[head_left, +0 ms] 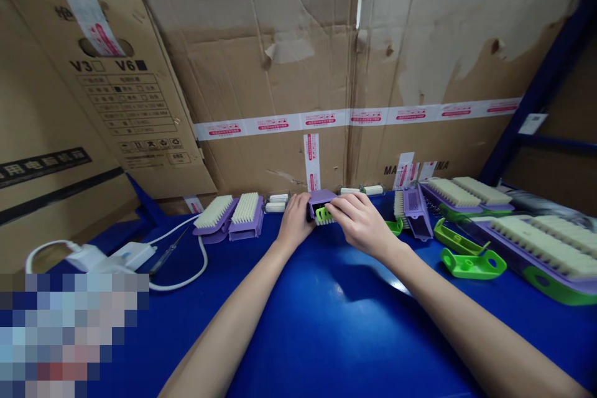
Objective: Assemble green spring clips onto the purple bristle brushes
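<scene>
My left hand point(295, 222) is closed around the left side of a purple brush housing point(321, 198), whose open end faces me. A bright green slotted plastic piece point(321, 216) sits at that opening, with pale bristles just showing below it. The fingers of my right hand point(366, 222) pinch the green piece from the right; their tips partly cover it. I cannot tell how deep the piece sits. Close to my right hand stands another purple housing point(416, 211) on its side, bristles facing left. Beyond my left hand lie pale cylinders in clear packs point(277, 202).
Two purple brushes point(245, 211) rest bristles up at left, near a white cable point(205, 261), a power adapter point(133, 255) and a screwdriver point(164, 256). Green curved parts point(473, 264) and more brushes point(550, 245) lie at right. Cardboard point(280, 87) walls the blue table point(298, 336).
</scene>
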A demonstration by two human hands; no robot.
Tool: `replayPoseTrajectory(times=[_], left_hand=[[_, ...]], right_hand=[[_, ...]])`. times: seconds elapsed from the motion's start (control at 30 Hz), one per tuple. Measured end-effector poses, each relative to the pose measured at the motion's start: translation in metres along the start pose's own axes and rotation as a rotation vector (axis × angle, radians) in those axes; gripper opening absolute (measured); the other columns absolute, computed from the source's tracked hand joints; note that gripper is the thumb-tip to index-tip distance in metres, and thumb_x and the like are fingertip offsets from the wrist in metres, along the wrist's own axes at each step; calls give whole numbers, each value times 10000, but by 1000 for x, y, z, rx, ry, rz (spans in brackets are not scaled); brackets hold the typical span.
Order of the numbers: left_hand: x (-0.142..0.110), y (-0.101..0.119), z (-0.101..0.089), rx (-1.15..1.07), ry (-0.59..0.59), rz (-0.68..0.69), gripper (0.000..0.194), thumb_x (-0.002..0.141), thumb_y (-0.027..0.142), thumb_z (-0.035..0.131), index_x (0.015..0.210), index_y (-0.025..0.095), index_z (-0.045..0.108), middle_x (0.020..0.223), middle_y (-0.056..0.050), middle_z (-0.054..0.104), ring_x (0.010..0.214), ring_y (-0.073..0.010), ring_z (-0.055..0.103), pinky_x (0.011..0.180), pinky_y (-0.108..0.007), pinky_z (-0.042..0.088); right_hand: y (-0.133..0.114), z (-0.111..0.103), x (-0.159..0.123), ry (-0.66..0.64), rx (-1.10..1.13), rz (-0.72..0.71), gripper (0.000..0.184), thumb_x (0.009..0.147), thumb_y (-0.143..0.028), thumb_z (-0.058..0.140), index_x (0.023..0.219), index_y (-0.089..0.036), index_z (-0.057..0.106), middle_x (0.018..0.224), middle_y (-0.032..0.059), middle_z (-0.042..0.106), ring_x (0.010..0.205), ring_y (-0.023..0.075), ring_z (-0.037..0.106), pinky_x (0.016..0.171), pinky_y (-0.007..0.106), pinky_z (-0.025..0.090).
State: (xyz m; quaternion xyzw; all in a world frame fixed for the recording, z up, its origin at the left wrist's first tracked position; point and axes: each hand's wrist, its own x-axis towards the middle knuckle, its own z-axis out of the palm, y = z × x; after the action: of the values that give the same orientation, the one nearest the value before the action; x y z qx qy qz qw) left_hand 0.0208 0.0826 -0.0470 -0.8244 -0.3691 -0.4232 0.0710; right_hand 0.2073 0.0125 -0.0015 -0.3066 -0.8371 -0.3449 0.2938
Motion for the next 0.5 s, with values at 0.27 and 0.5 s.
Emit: replayPoseTrajectory(times=[0.27, 0.5], left_hand=[[0, 2, -1, 35, -11, 11, 469, 706, 142, 612, 1129, 171, 411, 1120, -110, 557, 1056, -261, 518, 955, -450, 406], [0, 2, 1, 40, -14, -5, 490, 686, 123, 623, 1125, 175, 411, 1129, -108, 561, 1083, -264, 524, 989, -466, 386]], right_hand=[[-6, -3, 3, -40, -35, -20, 317, 846, -73, 379, 1089, -120, 578, 975, 117, 623, 970, 232, 505, 905, 435, 337], [-6, -1, 3, -34, -79, 36, 341, 819, -40, 386, 1089, -112, 581, 994, 116, 631, 960, 225, 506, 924, 444, 309]])
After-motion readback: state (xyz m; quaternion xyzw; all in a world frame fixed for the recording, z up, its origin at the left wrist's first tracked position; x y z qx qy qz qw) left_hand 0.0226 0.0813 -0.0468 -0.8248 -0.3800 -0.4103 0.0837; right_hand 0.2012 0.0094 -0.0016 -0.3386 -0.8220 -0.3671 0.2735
